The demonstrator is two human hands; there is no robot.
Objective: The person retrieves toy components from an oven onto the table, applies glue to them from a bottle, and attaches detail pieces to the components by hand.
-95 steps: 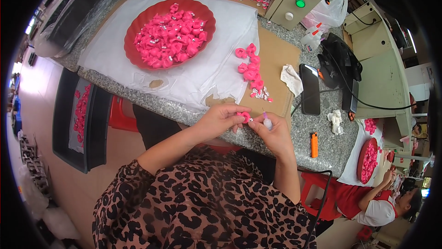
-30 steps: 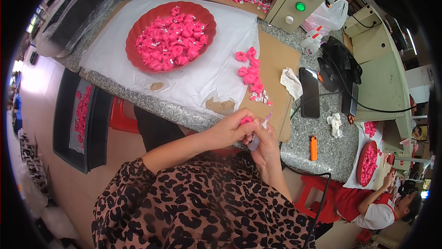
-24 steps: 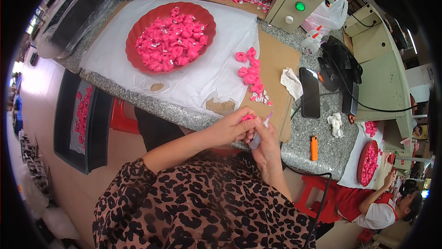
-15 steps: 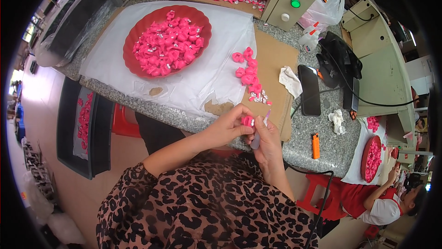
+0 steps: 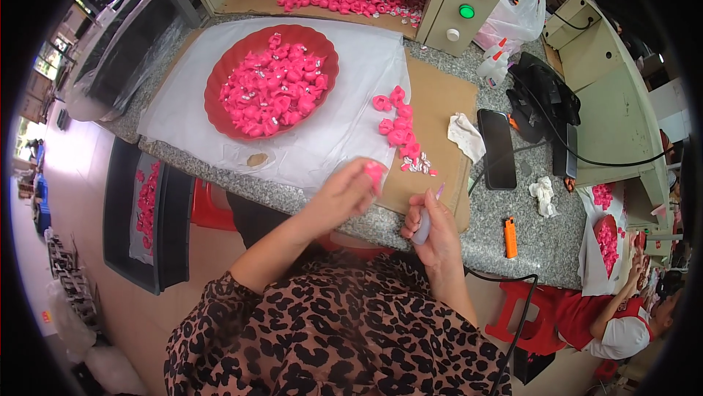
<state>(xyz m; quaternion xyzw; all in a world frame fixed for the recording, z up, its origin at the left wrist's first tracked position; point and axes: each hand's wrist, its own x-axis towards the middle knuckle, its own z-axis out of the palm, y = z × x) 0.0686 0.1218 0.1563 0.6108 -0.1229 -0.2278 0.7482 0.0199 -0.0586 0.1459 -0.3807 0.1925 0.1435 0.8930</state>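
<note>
My left hand (image 5: 341, 194), slightly blurred, pinches a small pink plastic part (image 5: 375, 174) above the front edge of the white sheet. In my right hand (image 5: 437, 231) is a small translucent squeeze bottle (image 5: 422, 227), its thin purplish tip pointing up and away from me. Beyond the hands, a loose row of pink parts (image 5: 398, 130) lies along the sheet's edge and the cardboard. Tiny white and pink bits (image 5: 417, 164) sit at the row's near end. A red scalloped bowl (image 5: 215, 95) heaped with similar pink parts, some bearing white bits, stands farther left.
A grey box (image 5: 432, 19) with lit buttons holds more pink parts at the back. To the right are a phone (image 5: 496, 148), an orange lighter (image 5: 510, 238), crumpled tissue (image 5: 542, 196) and a cable. A dark bin (image 5: 172, 227) stands low left. Another person (image 5: 619, 323) sits far right.
My left hand has drawn away from my right, moving left and carrying the pink part. My right hand keeps the bottle and has shifted slightly right and nearer. The view has tilted a little.
</note>
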